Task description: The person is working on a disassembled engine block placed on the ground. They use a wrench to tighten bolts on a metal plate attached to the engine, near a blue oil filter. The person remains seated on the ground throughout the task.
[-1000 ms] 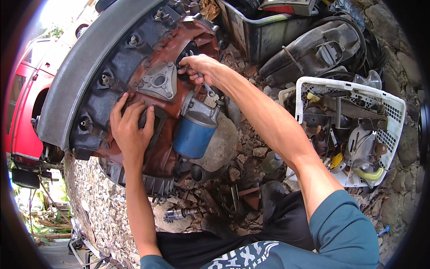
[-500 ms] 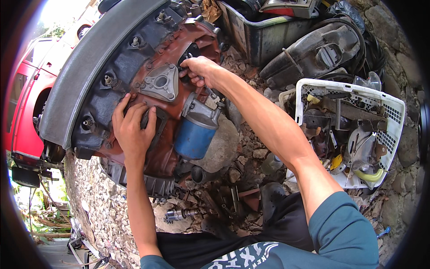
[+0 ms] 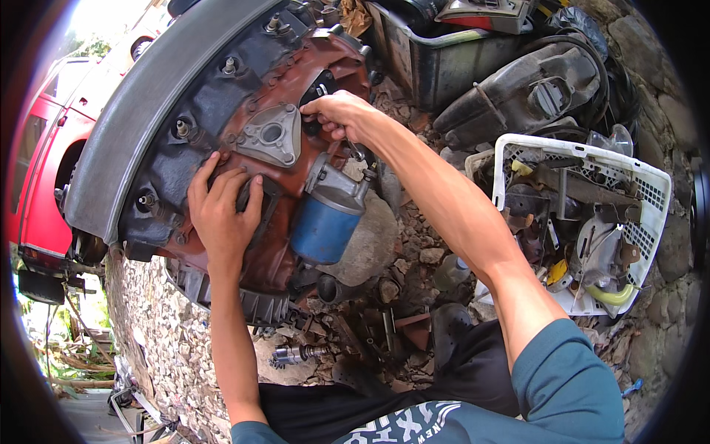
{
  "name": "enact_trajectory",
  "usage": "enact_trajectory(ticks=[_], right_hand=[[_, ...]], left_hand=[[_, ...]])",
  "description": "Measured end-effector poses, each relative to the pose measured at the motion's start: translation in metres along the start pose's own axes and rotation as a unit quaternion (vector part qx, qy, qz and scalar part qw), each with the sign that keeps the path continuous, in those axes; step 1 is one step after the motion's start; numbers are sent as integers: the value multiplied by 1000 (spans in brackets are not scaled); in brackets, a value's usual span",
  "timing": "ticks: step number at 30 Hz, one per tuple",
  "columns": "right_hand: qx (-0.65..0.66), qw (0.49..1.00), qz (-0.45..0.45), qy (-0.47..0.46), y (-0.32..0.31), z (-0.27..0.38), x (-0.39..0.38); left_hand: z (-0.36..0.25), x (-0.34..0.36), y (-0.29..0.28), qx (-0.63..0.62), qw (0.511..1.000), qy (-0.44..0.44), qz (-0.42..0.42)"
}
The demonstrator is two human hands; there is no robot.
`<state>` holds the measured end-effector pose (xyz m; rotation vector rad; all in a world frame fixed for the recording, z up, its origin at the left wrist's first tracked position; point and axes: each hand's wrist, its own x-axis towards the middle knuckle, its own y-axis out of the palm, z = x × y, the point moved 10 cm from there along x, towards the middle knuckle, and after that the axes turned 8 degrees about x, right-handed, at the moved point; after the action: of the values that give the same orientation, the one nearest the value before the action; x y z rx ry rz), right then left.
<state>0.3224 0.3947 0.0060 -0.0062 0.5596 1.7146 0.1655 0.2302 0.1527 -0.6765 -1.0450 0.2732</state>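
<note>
A rust-red engine block with a black cylinder head stands in front of me, a triangular grey metal flange on its side. My left hand rests on the block below the flange, fingers spread, with no tool in it. Just right of the flange, my right hand is closed round a slim, shiny wrench, whose ends show above and below the fingers. The fastener or part that its upper end meets is hidden or too small to tell. Below that hand hangs a blue oil filter.
A white plastic crate of metal parts stands at the right. Behind it lie a black fuel tank and a dark bin. A small gear shaft lies on rubble near my legs. A red vehicle is at far left.
My right hand has shifted slightly right and down beside the flange, with the wrench still in it. My left hand stays in its place on the block.
</note>
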Motion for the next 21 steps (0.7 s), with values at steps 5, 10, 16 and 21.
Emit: enact_trajectory(ticks=[5,10,16,21], right_hand=[[44,997,21,54,3,-10,-3],[42,997,29,50,4,-9,1],[70,995,45,56,6,-13,5],[2,1000,5,25,-2,-3,3]], left_hand=[[2,0,1,-7,1000,-4,0],[2,2,-2,-16,1000,-6,-3],[7,-1,-1,-14,1000,-12,-14],[7,-1,0,-24,999,-21,-15]])
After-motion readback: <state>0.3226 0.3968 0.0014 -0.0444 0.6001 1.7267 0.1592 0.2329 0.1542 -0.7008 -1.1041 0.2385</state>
